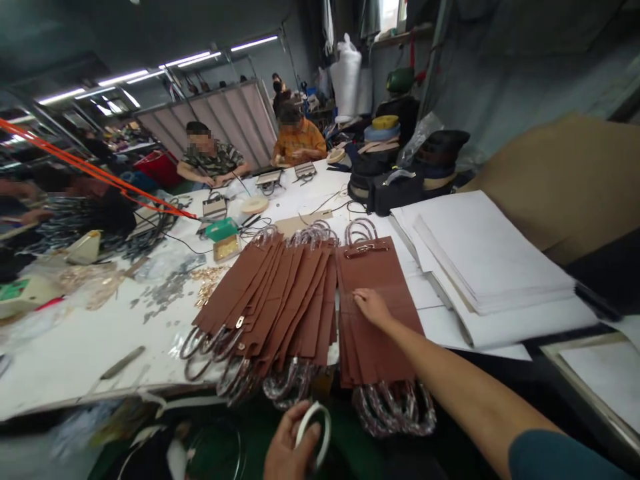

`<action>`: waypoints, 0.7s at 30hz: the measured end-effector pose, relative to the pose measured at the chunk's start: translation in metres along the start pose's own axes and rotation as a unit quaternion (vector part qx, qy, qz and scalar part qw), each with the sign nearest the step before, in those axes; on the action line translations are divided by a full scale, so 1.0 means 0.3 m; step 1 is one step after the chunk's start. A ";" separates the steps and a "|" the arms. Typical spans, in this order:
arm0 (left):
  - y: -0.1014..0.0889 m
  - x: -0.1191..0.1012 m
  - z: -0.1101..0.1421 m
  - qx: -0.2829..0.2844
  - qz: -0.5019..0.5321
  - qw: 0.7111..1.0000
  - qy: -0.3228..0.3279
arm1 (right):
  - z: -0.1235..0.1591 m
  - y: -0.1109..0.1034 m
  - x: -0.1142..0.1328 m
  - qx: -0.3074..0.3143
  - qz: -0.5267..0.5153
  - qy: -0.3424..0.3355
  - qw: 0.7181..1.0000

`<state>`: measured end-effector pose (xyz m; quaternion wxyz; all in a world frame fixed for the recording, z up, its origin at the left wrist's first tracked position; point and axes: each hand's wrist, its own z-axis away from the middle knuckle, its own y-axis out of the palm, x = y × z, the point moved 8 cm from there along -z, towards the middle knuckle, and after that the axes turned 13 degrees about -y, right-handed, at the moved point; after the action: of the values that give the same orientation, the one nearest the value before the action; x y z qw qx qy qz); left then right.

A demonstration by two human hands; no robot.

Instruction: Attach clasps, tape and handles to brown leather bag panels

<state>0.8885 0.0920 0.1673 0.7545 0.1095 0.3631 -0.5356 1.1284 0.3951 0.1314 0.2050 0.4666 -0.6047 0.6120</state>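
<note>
My left hand (293, 443) is closed around a white roll of tape (327, 433), below the table's front edge. My right hand (373, 307) lies on the top brown bag panel (375, 270) of the right-hand stack, with its fingers bent and drawn together; anything between them is too small to make out. Wrapped loop handles (395, 410) stick out from the stack's near end, and more handles (361, 231) from its far end. To the left lies a fanned pile of similar brown panels (295, 293), with plastic-wrapped handles (287, 383) along its near end.
Large white sheets (495, 260) are stacked at the right. Gold metal pieces (207, 283), a small box (227, 248) and a green box (221, 229) lie left of the panels. A knife-like tool (123, 363) is at the front left. Co-workers (210, 157) sit across the white table (165, 333).
</note>
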 end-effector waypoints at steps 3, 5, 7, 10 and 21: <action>0.176 -0.153 0.063 0.074 0.019 0.997 0.033 | 0.087 -0.084 0.018 -0.006 -0.044 -0.009 0.999; 0.272 -0.259 0.101 0.114 0.014 0.990 0.082 | 0.165 -0.130 0.028 -0.013 -0.061 -0.001 0.998; 0.355 -0.331 0.123 0.162 0.018 0.980 0.113 | 0.245 -0.177 0.038 -0.015 -0.069 0.014 0.997; 0.446 -0.378 0.132 0.215 0.019 0.966 0.141 | 0.341 -0.261 0.076 -0.020 -0.080 0.039 0.996; 0.679 -0.506 0.151 0.229 0.038 0.960 0.159 | 0.334 -0.482 0.198 0.020 -0.347 0.048 0.937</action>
<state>1.0642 0.2594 0.2549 0.6617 0.3764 0.3414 -0.5513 1.2501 0.3100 0.2428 0.4236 0.6215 -0.3822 0.5369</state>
